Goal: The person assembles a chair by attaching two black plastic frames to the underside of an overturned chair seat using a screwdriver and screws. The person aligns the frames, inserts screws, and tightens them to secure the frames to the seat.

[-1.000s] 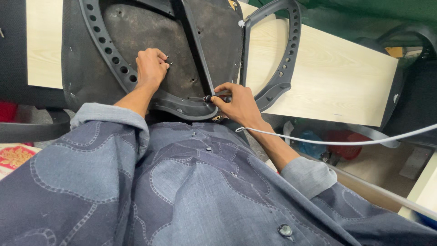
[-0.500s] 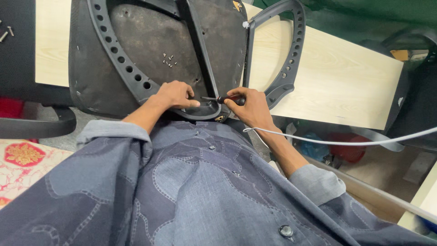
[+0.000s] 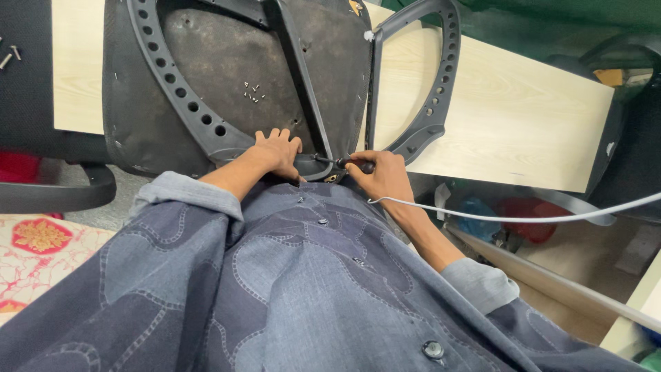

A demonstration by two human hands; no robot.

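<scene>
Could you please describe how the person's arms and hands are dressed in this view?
Both hands, left and right, are bare, with no gloves. The sleeves are blue-grey denim-like cloth, rolled back to paler cuffs at the forearms. The same shirt shows curved stitched patterns and dark buttons.

— What's being worked on?

— An upturned office chair seat (image 3: 227, 76), its black, dusty underside facing up, leaning against the pale tabletop (image 3: 523, 117). A perforated grey plastic frame (image 3: 172, 89) curves around it, with one armrest loop (image 3: 427, 76) standing at the right.

— And the tool?

— A dark-handled screwdriver (image 3: 348, 163) lies nearly level, tip at the seat's lower edge. Small screws (image 3: 253, 92) rest loose on the underside.
</scene>
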